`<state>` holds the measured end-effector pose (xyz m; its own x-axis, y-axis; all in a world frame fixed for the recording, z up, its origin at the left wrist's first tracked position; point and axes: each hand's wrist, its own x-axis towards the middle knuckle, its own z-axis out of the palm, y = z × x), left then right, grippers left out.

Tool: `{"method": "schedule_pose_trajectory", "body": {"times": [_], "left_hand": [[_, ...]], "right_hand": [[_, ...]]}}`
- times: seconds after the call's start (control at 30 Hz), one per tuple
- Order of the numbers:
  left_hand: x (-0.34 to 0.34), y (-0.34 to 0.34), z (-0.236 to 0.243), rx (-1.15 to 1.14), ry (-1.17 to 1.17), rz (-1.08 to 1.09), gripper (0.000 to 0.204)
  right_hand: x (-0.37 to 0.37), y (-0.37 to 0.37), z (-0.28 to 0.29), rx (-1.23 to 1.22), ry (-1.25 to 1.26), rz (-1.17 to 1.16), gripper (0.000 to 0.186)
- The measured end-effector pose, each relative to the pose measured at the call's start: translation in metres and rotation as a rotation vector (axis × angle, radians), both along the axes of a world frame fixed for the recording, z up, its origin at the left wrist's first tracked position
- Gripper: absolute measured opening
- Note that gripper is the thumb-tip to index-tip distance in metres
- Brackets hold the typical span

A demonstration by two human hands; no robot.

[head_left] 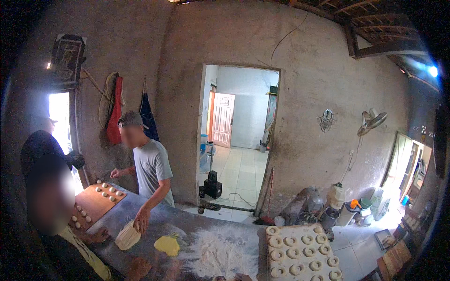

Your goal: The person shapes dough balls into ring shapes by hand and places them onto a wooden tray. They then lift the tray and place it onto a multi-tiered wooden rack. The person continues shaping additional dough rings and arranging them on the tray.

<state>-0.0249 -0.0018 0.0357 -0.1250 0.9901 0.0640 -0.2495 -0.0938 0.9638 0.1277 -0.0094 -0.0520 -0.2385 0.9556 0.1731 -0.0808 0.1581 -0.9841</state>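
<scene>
At the lower edge, beside the floured patch (224, 253), only slivers of my left hand (219, 278) and my right hand (244, 277) show. Their fingers are mostly cut off, so I cannot tell what they hold. To the left lies a flat yellow piece of dough (167, 245). Across the table a co-worker in a grey shirt (152, 164) has one hand on a pale, stretched piece of dough (127, 236). Another person at the left has a hand (98, 235) near that dough; a further hand (139, 268), apparently theirs, rests closer to me.
A tray of ring-shaped dough pieces (300, 255) stands at my right. Small dough balls (105, 185) sit on a brown board (96, 201) at the far left. Beyond the table are a doorway (241, 140), a wall fan (372, 122) and buckets (330, 215) on the floor.
</scene>
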Motion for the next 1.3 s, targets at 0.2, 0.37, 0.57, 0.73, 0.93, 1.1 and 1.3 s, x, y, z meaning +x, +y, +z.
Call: {"method": "schedule_pose_trajectory", "body": {"times": [0.2, 0.37, 0.57, 0.73, 0.93, 1.1, 1.3], "left_hand": [[-0.019, 0.003, 0.005, 0.051, 0.016, 0.045, 0.029], [-0.004, 0.016, 0.015, 0.054, 0.080, 0.035, 0.030], [0.007, 0.029, 0.023, 0.077, 0.099, 0.017, 0.031], [0.009, 0.030, 0.016, 0.077, 0.127, 0.029, 0.032], [0.033, 0.040, 0.008, 0.100, 0.138, -0.021, 0.033], [0.043, 0.038, -0.006, 0.082, 0.135, -0.023, 0.034], [0.071, 0.041, -0.026, 0.050, 0.149, -0.064, 0.035]], "right_hand": [[-0.009, -0.005, 0.006, 0.215, -0.214, -0.253, 0.032], [-0.009, -0.009, 0.016, -0.069, -0.109, -0.322, 0.029], [0.005, -0.005, 0.031, -0.018, -0.123, -0.250, 0.030], [0.009, -0.007, 0.023, -0.039, -0.113, -0.206, 0.032], [0.039, -0.013, 0.025, -0.074, -0.105, -0.164, 0.034], [0.063, -0.020, 0.008, -0.119, -0.049, -0.023, 0.036], [0.102, -0.003, -0.033, -0.054, 0.007, 0.339, 0.040]]}}
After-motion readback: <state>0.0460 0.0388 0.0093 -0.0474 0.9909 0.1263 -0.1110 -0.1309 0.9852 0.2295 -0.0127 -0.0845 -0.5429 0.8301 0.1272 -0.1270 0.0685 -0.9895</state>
